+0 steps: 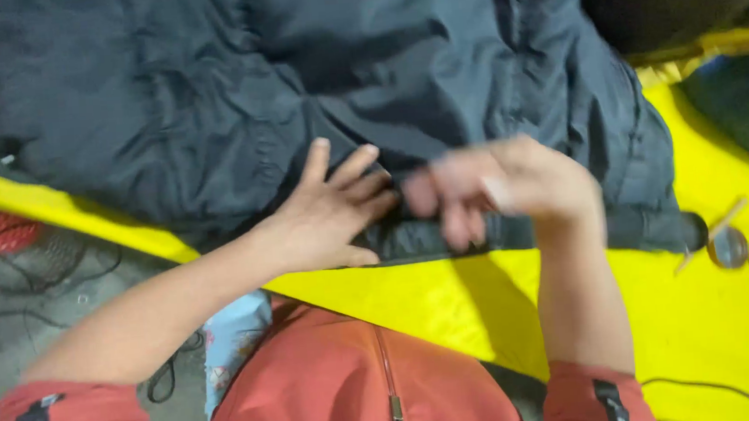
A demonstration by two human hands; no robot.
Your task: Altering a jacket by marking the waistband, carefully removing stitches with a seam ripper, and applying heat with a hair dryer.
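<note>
The left hand [326,214] lies flat, fingers spread, on the dark garment [209,99]; the blurred right hand [505,188] curls, seemingly pinching its hem just beside.

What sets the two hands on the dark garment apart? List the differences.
The left hand lies flat with its fingers spread on the dark grey crumpled fabric garment; the right hand is curled, its fingers bent at the garment's hem. The left hand looks sharp, the right hand blurred. Both touch the garment's near edge.

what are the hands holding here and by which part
The dark jacket: left hand lies flat on it near its lower hem; right hand, blurred, seems to pinch that hem with its fingers.
</note>
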